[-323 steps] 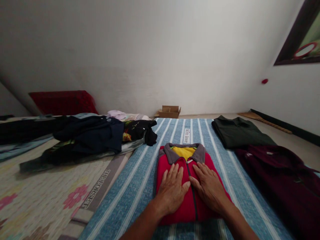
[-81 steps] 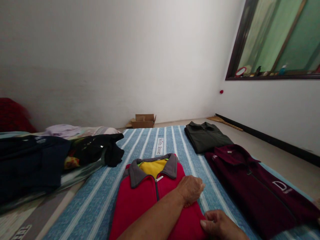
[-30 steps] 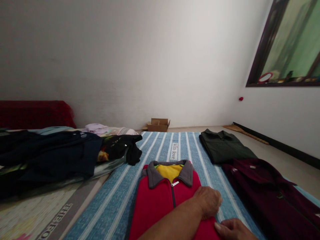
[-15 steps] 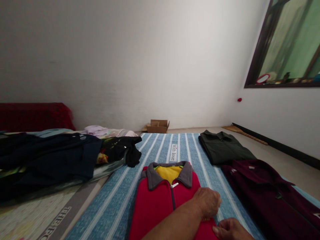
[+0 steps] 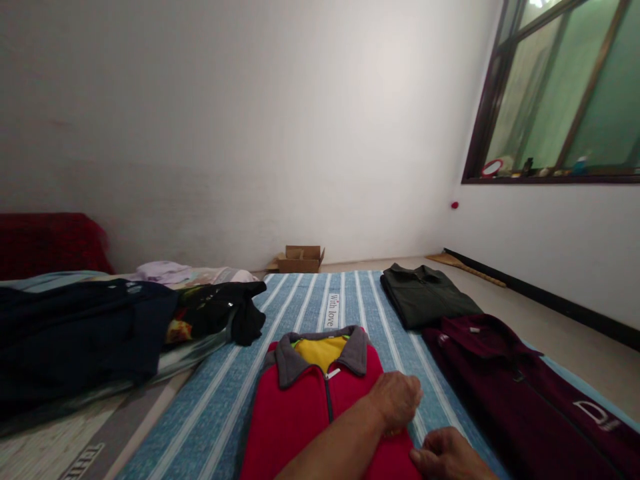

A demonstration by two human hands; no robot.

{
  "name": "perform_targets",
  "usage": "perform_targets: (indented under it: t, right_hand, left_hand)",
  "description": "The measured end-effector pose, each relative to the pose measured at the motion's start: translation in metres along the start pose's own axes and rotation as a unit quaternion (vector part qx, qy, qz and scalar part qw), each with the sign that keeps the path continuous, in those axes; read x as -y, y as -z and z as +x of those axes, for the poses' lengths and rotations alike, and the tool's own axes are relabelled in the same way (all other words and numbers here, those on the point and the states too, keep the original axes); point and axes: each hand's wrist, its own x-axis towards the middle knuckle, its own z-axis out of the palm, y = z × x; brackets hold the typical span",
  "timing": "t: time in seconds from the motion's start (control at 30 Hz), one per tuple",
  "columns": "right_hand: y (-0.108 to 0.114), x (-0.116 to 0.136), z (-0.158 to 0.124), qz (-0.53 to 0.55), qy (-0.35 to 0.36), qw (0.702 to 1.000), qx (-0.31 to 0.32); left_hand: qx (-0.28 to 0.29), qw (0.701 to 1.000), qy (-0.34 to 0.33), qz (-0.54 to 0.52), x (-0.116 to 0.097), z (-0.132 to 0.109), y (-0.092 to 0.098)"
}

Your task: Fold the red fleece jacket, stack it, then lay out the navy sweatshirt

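Striped blue sheet [image 5: 215,400] under red jacket [image 5: 295,413], dark green jacket [image 5: 430,293], maroon jacket [image 5: 520,393]

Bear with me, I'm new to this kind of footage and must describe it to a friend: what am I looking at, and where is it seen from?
There is no machine here, just a person's bare hands. Every picture comes from one camera worn on the head, looking forward and down.

In front lies a red jacket with a grey collar, on a blue striped sheet. The left arm reaches across it. The left hand is curled at the jacket's right edge; its fingertips are hidden, so I can't tell whether it grips. The right hand, nearer the camera, seems to pinch that edge.

Further right are a dark green garment and a maroon one. Dark clothes lie to the left, and a cardboard box stands beyond the sheet.
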Motion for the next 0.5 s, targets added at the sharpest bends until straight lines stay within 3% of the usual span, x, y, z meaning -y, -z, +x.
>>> perform_targets:
  t: [0.13, 0.23, 0.37, 0.5]
  right_hand:
    - [0.007, 0.009, -0.005, -0.068, 0.048, 0.996, -0.041]
    - [0.011, 0.021, -0.013, -0.115, 0.084, 0.986, -0.091]
    - [0.002, 0.044, -0.022, -0.127, 0.130, 0.979, -0.095]
    - [-0.023, 0.069, -0.026, -0.125, 0.213, 0.961, -0.128]
  left_hand:
    - [-0.049, 0.999, 0.020, 0.005, -0.004, -0.020, 0.032]
    - [-0.078, 0.996, 0.027, 0.018, -0.005, -0.054, 0.042]
    - [-0.172, 0.977, 0.125, 0.003, -0.001, -0.114, 0.025]
    - [-0.193, 0.969, 0.151, 0.030, 0.006, -0.165, -0.004]
